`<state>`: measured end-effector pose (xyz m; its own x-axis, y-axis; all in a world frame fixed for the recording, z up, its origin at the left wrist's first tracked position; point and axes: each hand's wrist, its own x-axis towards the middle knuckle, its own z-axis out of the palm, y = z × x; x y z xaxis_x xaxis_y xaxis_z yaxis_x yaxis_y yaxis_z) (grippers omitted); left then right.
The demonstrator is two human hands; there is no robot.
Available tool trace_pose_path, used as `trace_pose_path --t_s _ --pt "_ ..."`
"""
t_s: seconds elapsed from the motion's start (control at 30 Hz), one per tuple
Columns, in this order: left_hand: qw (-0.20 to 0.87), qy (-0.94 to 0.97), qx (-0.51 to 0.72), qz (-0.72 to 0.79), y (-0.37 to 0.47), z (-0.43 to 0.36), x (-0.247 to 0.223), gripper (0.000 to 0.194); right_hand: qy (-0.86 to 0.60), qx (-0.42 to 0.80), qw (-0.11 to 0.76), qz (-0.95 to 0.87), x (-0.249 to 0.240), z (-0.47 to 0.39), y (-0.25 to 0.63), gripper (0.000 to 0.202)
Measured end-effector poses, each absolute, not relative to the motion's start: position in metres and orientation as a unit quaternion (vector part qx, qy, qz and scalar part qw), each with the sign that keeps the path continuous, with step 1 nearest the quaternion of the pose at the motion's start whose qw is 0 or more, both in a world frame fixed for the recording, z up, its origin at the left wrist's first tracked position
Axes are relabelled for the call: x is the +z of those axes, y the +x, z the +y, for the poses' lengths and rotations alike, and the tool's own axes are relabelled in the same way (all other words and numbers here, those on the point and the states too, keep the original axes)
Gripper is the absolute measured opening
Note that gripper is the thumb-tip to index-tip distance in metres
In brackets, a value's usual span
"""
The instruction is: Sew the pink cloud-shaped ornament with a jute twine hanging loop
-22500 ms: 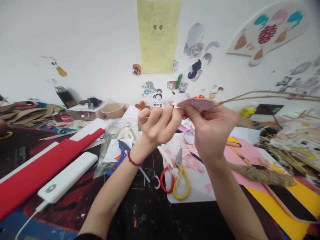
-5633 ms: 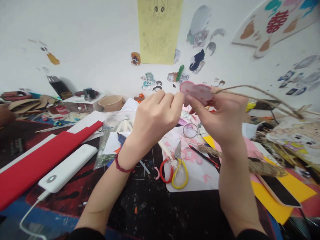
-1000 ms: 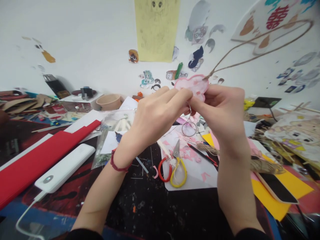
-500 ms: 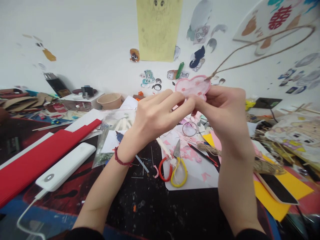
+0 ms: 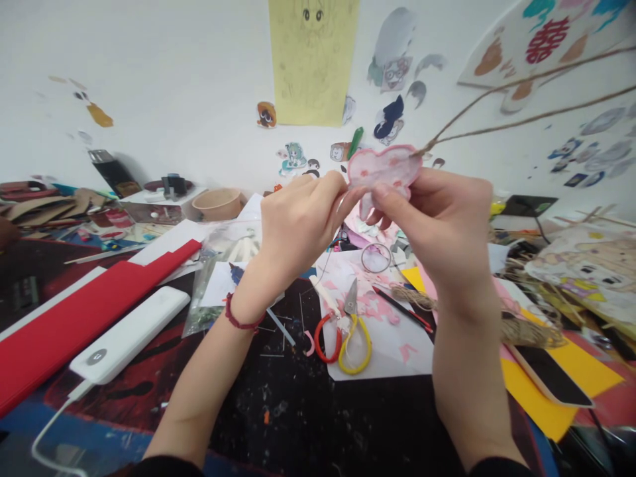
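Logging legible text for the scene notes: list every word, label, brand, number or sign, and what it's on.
"囍": red sign on the white fan-shaped board on the wall.
Display on the white plastic power bank: marks too small to read.
Black cylindrical flask: any label too blurred to read.
No other text I can read.

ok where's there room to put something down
Mostly bare: the black tabletop between the forearms, nearer than the white paper, bar small scraps. Crowded: around the yellow handle, and at right, with twine and phone.
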<state>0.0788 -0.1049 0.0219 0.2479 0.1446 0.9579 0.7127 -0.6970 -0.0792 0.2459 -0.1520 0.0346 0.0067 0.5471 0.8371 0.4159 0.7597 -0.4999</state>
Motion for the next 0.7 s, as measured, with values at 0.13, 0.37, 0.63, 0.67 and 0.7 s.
trace_pose_path --t_s 0.13,0.37,0.63,0.67,0.7 --pt "0.213 -0.773 -0.514 -0.306 0.0793 -0.1077 0.022 0.046 -0.337 0.062 0.631 -0.696 0.0349 -0.1516 0.245 0.017" --pt "0.152 -0.788 -0.489 -0.342 0.079 -0.1138 0.0251 0.038 -0.338 0.051 0.603 -0.72 0.0358 -0.1504 0.2447 0.019" --pt "0.218 -0.743 -0.503 -0.384 0.0832 -0.1107 0.0222 0.043 -0.328 0.067 0.597 -0.729 0.0343 -0.1513 0.2418 0.013" --pt "0.213 -0.739 -0.513 -0.381 0.0834 -0.1107 0.022 0.043 -0.325 0.079 0.593 -0.732 0.0351 -0.1525 0.2422 0.012" --pt "0.208 -0.737 -0.522 -0.376 0.0835 -0.1106 0.0219 0.042 -0.322 0.093 0.587 -0.737 0.0362 -0.1538 0.243 0.011"
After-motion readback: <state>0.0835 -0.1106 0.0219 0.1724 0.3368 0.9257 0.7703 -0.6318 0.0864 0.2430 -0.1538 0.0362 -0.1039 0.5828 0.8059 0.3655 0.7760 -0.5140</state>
